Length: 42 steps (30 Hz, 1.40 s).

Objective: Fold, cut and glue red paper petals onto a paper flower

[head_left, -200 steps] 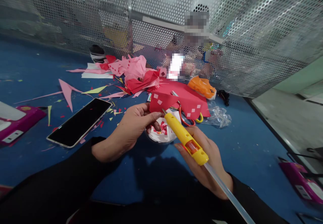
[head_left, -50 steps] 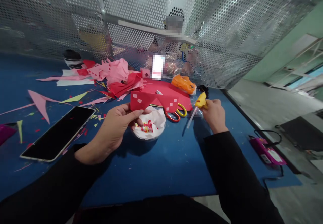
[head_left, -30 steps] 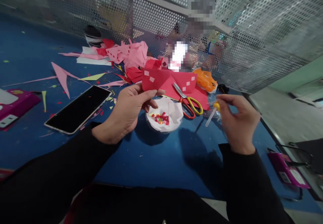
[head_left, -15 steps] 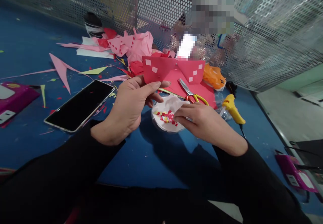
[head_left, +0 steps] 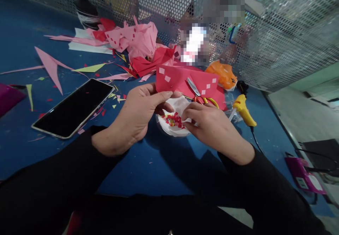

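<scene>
My left hand [head_left: 132,115] is closed on the lower left edge of a folded red paper card [head_left: 182,75], the thumb in front of it. Small pale pink squares dot the card's two sides. Under the card stands a round white dish [head_left: 173,132] with small red and yellow paper bits [head_left: 173,119] inside. My right hand [head_left: 212,122] reaches over the dish's right side with thumb and fingers pinched; whether a paper bit is between them is too small to tell. Scissors [head_left: 195,90] with red and yellow handles lie just behind the right hand.
At left lies a phone [head_left: 75,108] among paper scraps. Crumpled pink paper [head_left: 143,39] is heaped behind. A yellow glue gun [head_left: 243,109], its cord trailing, and an orange wrapped item [head_left: 222,73] are at right. A perforated metal screen [head_left: 164,2] borders the back.
My left hand and the red card have shifted a little right and down, nearer the dish. My right fingers have moved slightly within the dish. The whole view has shifted somewhat.
</scene>
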Tool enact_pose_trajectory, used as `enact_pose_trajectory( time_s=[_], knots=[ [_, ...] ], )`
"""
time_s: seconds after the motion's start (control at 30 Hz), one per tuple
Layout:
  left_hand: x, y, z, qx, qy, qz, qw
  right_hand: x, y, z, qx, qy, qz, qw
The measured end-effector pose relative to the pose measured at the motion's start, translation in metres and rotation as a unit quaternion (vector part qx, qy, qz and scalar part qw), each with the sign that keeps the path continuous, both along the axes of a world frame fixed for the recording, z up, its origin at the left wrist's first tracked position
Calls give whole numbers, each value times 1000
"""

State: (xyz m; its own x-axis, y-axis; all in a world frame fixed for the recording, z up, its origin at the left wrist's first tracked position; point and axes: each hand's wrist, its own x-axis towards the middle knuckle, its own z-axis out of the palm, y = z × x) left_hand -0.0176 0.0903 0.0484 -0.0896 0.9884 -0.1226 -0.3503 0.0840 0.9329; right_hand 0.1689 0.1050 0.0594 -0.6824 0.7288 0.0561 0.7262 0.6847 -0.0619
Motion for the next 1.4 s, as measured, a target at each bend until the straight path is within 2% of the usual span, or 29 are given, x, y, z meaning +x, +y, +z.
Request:
enact_pose_trajectory(
  time_s=[0.4, 0.6, 0.83, 0.97, 1.1, 1.27, 1.4],
  knots=[
    [0, 2, -2, 2, -15, 3, 1000, -23, 11, -1, -9, -116, 35, 993],
    [0, 2, -2, 3, -8, 4, 1000, -24, 14, -9, -15, -112, 31, 993],
    [0, 2, -3, 8, -12, -3, 1000, -23, 12, -8, -29, -111, 16, 993],
    [0, 2, -3, 6, -10, -1, 1000, -20, 10, -6, -41, -52, -7, 998],
    [-1, 1, -3, 6, -10, -1, 1000, -16, 10, -1, -83, 67, -46, 993],
    [-1, 1, 0, 4, -12, 3, 1000, -11, 15, -1, -134, 219, -56, 965],
    [-2, 1, 0, 8, -18, 4, 1000, -11, 18, -4, -214, 291, -79, 929]
  ],
)
